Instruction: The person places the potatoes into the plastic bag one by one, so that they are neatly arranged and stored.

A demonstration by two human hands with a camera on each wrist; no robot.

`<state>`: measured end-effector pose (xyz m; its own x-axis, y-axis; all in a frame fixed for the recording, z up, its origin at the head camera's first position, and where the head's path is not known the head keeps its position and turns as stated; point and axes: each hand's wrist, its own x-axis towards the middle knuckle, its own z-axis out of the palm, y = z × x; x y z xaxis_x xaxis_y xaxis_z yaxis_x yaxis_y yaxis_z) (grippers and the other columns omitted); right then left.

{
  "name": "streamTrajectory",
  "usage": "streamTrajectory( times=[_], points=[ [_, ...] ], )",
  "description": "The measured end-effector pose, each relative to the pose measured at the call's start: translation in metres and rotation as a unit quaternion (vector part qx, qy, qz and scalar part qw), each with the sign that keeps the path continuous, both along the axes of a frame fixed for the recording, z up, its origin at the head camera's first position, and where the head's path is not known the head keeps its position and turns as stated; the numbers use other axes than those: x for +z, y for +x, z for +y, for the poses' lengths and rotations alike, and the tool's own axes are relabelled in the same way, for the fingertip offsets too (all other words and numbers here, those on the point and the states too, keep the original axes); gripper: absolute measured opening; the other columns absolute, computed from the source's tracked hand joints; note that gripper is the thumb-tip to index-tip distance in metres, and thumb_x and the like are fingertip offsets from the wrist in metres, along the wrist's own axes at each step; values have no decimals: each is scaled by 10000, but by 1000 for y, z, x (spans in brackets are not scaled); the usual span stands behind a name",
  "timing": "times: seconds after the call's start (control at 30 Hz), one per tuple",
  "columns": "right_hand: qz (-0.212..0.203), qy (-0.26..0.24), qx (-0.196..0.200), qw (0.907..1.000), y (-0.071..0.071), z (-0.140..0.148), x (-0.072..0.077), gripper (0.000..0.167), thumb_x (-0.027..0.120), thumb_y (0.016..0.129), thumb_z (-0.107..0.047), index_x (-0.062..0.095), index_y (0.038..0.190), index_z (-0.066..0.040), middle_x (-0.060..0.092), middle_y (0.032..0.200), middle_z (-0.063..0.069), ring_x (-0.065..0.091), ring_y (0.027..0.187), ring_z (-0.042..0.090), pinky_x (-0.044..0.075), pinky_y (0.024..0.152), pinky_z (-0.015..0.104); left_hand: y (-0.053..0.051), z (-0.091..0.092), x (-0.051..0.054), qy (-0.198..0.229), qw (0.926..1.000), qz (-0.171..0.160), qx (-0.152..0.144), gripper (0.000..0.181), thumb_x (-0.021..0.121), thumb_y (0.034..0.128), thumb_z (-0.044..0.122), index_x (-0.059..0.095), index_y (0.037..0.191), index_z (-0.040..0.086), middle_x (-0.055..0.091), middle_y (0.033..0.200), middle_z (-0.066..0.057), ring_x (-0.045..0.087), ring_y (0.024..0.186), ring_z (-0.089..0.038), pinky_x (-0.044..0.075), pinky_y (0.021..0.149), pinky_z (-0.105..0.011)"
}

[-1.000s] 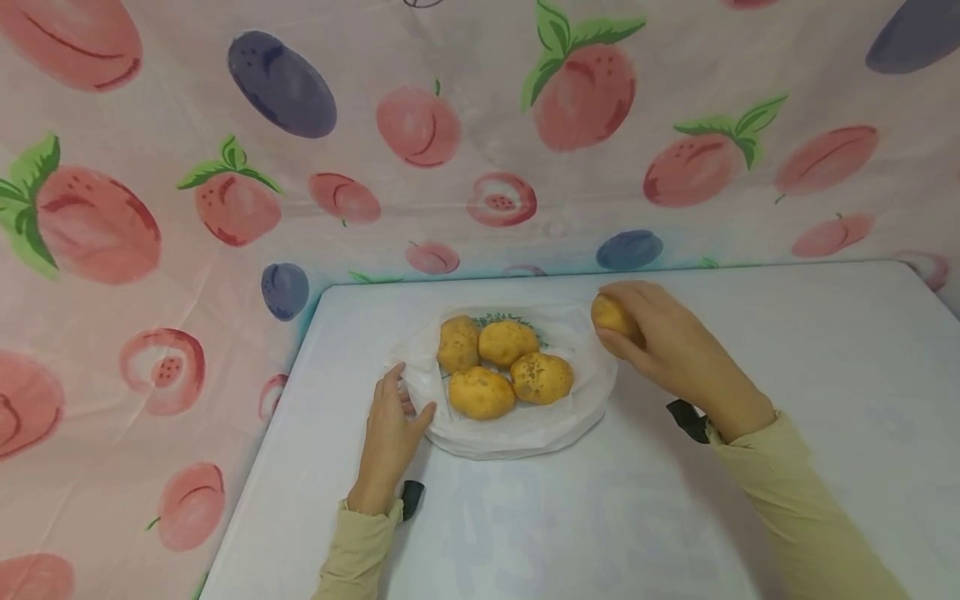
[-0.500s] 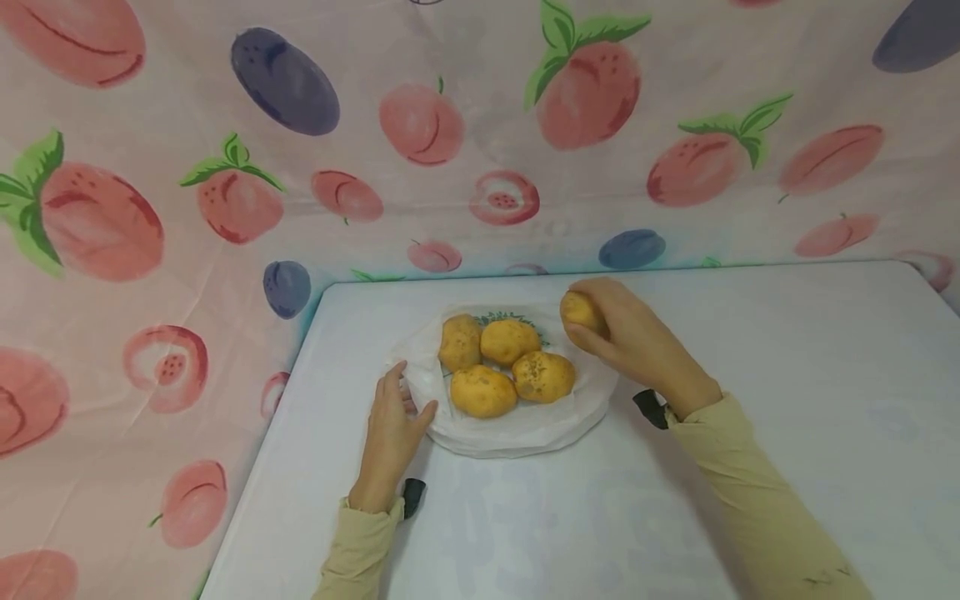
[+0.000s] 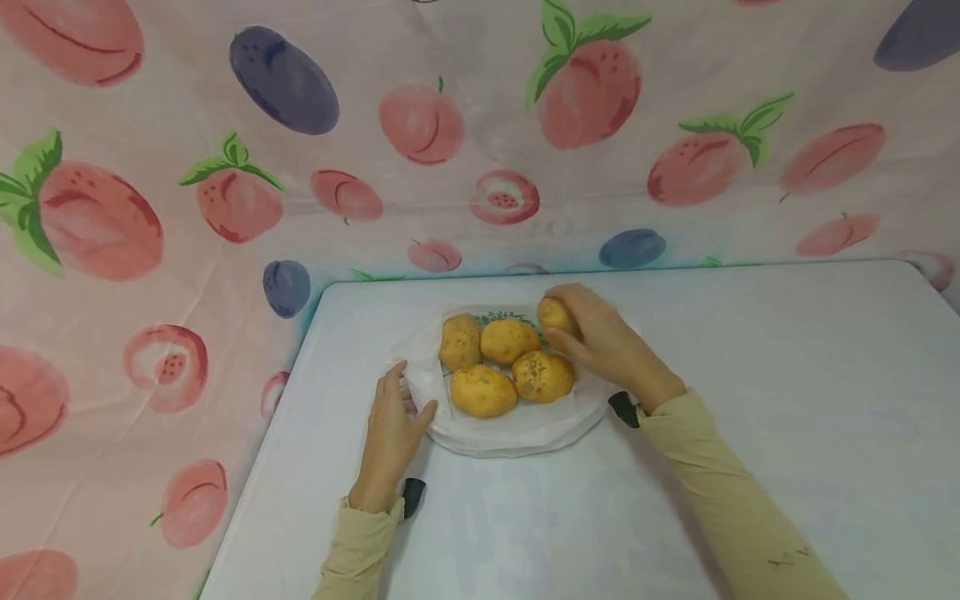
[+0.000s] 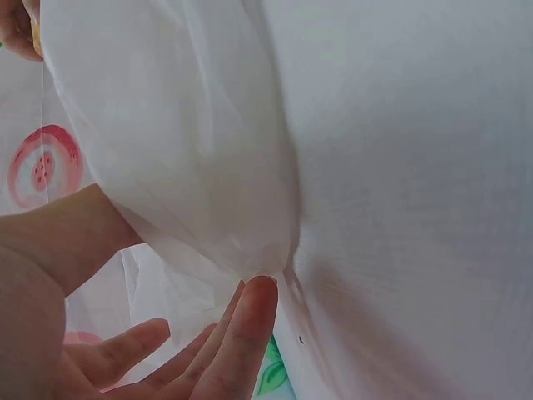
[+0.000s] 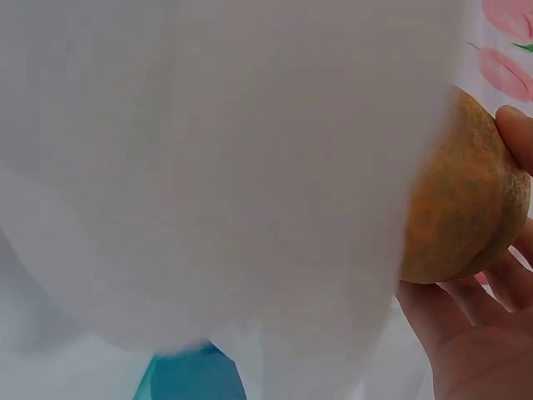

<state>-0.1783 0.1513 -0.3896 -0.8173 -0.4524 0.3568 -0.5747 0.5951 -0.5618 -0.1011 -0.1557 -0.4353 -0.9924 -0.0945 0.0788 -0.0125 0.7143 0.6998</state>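
In the head view, my right hand (image 3: pixel 606 342) grips a yellow potato (image 3: pixel 555 316) at the back right of a white plastic bag (image 3: pixel 506 444). The right wrist view has that potato (image 5: pixel 466 196) between thumb and fingers, part of it behind the bag's blurred side (image 5: pixel 225 167). Several other potatoes (image 3: pixel 483 392) lie together on the bag, which has a green print near its back. My left hand (image 3: pixel 392 437) rests against the bag's left side, thumb and fingers spread. In the left wrist view, its fingertips (image 4: pixel 256 300) touch the thin plastic (image 4: pixel 183 125).
The bag sits on a white-covered table (image 3: pixel 787 400). A fruit-patterned cloth (image 3: pixel 495 100) hangs behind it and along the left side. Beige sleeves (image 3: pixel 727 475) cover both forearms, and a small dark object (image 3: pixel 624 410) shows at each wrist.
My right hand has carried the potato leftward, from beyond the bag's right edge to over its back right part, close to the other potatoes. The left hand has stayed in place.
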Motion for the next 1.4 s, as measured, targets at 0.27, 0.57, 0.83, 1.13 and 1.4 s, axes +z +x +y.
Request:
streamTrajectory(
  times=[0.27, 0.57, 0.83, 1.13, 1.4],
  points=[
    [-267, 113, -8, 9996, -6, -7, -8, 447, 660, 957, -137, 476, 1327, 33, 531, 1342, 208, 489, 1275, 361, 394, 1107, 516, 0, 0, 0, 46, 10000, -55, 37, 738, 756, 862, 59, 344, 1471, -6, 495, 1312, -238, 627, 1019, -322, 565, 859, -423],
    [-353, 351, -96, 9987, -9, -6, -14, 425, 664, 954, -129, 503, 1322, 8, 533, 1347, 180, 493, 1273, 345, 395, 1109, 505, -1, 0, -2, 76, 10000, -22, 41, 754, 760, 861, 71, 334, 1479, 2, 490, 1334, -237, 629, 1017, -316, 565, 854, -418],
    [-328, 543, -81, 9980, -10, -6, -20, 419, 668, 950, -122, 518, 1323, -3, 533, 1350, 176, 497, 1267, 349, 412, 1095, 510, -1, 0, -2, 89, 10000, -12, 18, 740, 755, 862, 60, 341, 1472, -9, 495, 1324, -241, 631, 1017, -322, 566, 853, -422],
    [-414, 766, -136, 9961, -10, -8, -21, 420, 664, 957, -149, 518, 1334, -35, 523, 1366, 157, 494, 1269, 335, 429, 1082, 508, 0, 0, 0, 57, 10000, 11, -12, 734, 754, 863, 60, 346, 1469, -11, 487, 1338, -236, 629, 1011, -318, 566, 843, -417],
    [-396, 808, -119, 9959, -11, -8, -22, 428, 664, 957, -142, 516, 1342, -28, 521, 1372, 161, 492, 1269, 341, 432, 1076, 515, 0, -1, -1, 29, 10000, 2, 10, 729, 754, 864, 61, 351, 1468, -1, 485, 1343, -229, 631, 1017, -315, 568, 842, -415]
  ],
)
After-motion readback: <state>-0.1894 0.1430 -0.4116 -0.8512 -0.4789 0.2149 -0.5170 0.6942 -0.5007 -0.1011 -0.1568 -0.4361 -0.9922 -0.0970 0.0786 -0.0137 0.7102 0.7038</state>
